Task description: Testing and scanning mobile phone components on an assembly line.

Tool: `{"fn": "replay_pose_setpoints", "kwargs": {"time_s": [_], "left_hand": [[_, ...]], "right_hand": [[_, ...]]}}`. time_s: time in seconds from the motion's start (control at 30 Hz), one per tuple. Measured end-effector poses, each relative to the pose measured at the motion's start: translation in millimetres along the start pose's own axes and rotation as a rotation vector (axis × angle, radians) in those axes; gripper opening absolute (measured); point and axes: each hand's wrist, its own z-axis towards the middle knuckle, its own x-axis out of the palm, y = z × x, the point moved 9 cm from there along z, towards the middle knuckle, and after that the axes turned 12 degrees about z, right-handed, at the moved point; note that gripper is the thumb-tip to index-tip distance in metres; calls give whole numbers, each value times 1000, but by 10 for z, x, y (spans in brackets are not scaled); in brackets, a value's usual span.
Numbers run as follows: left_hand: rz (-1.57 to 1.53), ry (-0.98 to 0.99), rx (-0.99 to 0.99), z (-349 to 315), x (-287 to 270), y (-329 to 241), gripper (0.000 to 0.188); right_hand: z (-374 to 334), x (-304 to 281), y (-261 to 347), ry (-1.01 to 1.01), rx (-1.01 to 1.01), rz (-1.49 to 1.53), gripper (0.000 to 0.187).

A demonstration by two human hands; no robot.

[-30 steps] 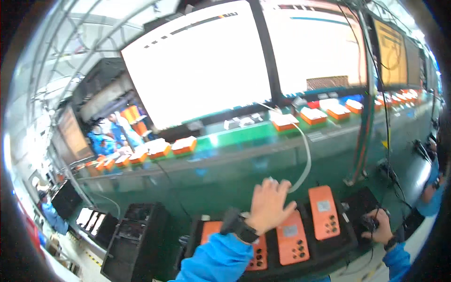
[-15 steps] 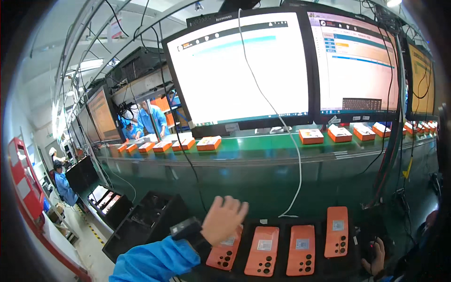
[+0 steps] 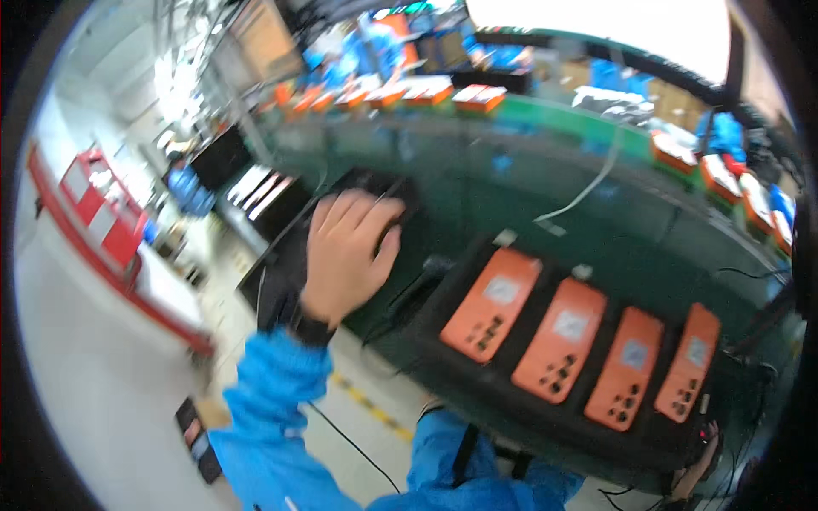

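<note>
Left hand (image 3: 351,255) is open near a black box (image 3: 285,260), right hand (image 3: 699,473) beside the black tray (image 3: 554,423), grip unclear.

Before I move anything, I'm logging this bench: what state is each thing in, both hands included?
Left hand: open, no held item visible.
Right hand: partly hidden, grip unclear.
Four orange phones: lying camera side up.
Black pad: bearing the phones.
Black case: partly hidden by the left hand.
White cable: curved, slack.
Large screen: lit, cut off by the frame.
Orange boxes: blurred, lids unclear.
</note>
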Motion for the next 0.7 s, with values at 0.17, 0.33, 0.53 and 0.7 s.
{"fn": "replay_pose_setpoints", "kwargs": {"time_s": [0.17, 0.33, 0.53, 0.7], "left_hand": [[359, 119, 443, -158, 72, 35, 20], [491, 112, 415, -875, -121, 564, 13], [561, -587, -425, -1303, -715, 948, 8], [166, -891, -201, -200, -864, 209, 11]], "right_hand": [[-8, 112, -198, -121, 237, 341, 70], [-199, 15, -708, -341, 580, 641, 60], [-36, 69, -471, -312, 469, 516, 58], [-2, 135, -155, -242, 525, 442, 53]]}}
